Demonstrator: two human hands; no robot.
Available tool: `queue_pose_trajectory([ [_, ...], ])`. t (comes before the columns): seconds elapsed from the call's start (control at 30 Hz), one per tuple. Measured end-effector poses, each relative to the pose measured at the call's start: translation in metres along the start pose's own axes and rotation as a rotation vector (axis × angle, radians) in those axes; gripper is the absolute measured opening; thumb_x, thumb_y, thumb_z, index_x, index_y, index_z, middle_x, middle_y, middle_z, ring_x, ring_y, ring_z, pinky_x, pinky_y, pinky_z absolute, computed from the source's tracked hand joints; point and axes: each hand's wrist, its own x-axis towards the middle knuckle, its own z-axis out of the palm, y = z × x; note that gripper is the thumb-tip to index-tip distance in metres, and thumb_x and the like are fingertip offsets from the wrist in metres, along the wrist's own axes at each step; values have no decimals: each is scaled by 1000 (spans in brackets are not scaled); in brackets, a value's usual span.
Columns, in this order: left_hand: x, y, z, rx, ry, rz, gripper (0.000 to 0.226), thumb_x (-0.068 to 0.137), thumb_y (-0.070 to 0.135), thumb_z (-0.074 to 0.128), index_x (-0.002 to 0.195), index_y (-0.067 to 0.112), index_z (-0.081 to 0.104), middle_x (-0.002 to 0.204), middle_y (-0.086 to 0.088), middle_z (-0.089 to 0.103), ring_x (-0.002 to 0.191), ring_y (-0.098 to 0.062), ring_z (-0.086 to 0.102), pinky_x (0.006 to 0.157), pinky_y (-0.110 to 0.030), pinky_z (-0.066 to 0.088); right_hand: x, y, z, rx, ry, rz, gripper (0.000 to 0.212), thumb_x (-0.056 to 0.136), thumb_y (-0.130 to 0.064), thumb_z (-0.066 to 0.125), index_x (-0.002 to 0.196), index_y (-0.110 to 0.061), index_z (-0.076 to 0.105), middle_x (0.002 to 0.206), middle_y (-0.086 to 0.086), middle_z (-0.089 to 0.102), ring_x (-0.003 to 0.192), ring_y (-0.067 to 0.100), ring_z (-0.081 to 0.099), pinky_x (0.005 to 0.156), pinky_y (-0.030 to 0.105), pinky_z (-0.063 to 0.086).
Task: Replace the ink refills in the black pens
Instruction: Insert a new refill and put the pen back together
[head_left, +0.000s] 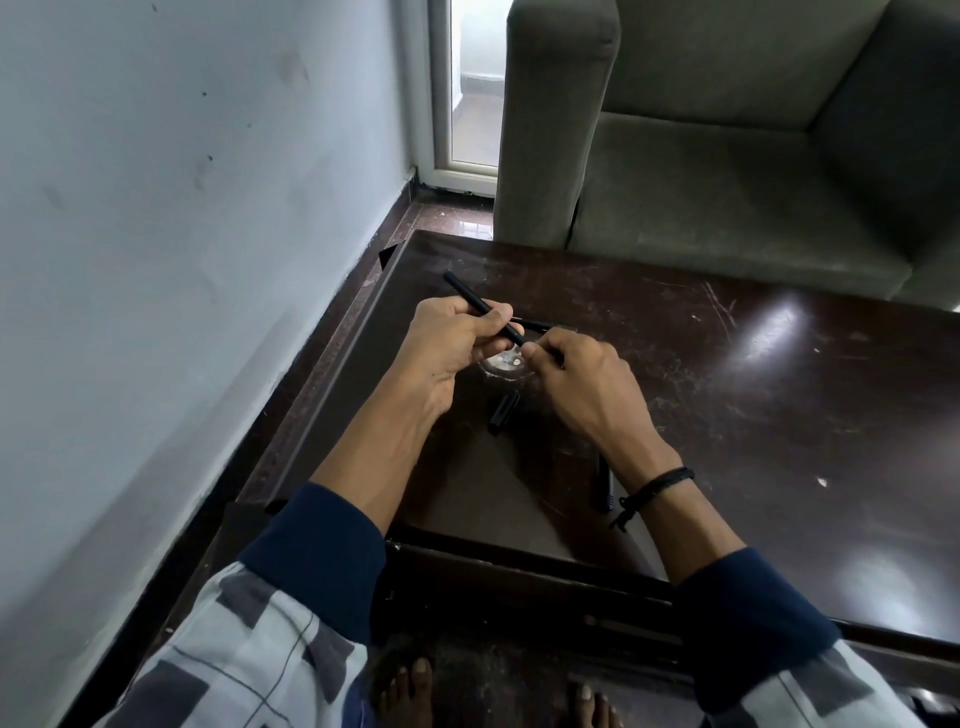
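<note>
The left hand (452, 332) has its fingers curled round a slim, matte black pen barrel (485, 307), slanted above the table. The right hand (576, 374) pinches something thin at the barrel's near end; too small to identify. A stubby black pen cap (504, 410) lies on the scuffed, glossy dark wooden table (753, 415), another black pen (603, 483) partly hidden behind the right wrist. A grey fabric sofa (727, 156) stands beyond.

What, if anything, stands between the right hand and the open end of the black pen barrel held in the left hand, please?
Nothing visible does. The left hand grips the black pen barrel above the table, and the right hand pinches at its near end, where something thin and dark shows. The pen cap lies on the table below them.
</note>
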Motion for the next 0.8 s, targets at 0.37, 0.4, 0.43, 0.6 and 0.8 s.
queue_pose_trajectory([
  [0.37,-1,-2,2,15,-26,-3,10,93,4,69,101,-1,72,85,-9,77,75,-15,76,70,-23,61,-1,0,-2,-19,25,-2,19,101,-41,59,93,-24,64,79,-6,61,74,19,59,63,32,40],
  [0.4,-1,-2,2,17,-28,-3,9,93,3,69,101,0,72,86,-10,77,76,-15,76,73,-24,62,-1,0,-2,-28,21,2,20,102,-41,58,95,-23,65,81,-4,63,75,20,60,63,33,40],
  [0.43,0,-2,2,18,-32,-2,8,93,3,69,100,0,72,87,-11,77,77,-16,76,75,-25,62,-1,-1,-3,-31,15,7,20,102,-41,57,96,-23,66,82,-3,64,76,21,61,64,33,41],
  [0.6,1,-2,1,22,-59,5,9,94,3,67,101,-1,71,95,-19,77,82,-19,77,74,-24,61,0,0,-5,7,-21,32,19,102,-42,56,91,-29,63,84,-3,69,77,22,65,67,37,49],
  [0.8,1,2,-2,14,-114,40,8,96,3,64,101,1,69,95,-18,78,90,-23,77,77,-25,61,1,-2,-8,147,-69,78,22,103,-41,56,86,-29,64,73,-5,71,71,16,69,71,43,57],
])
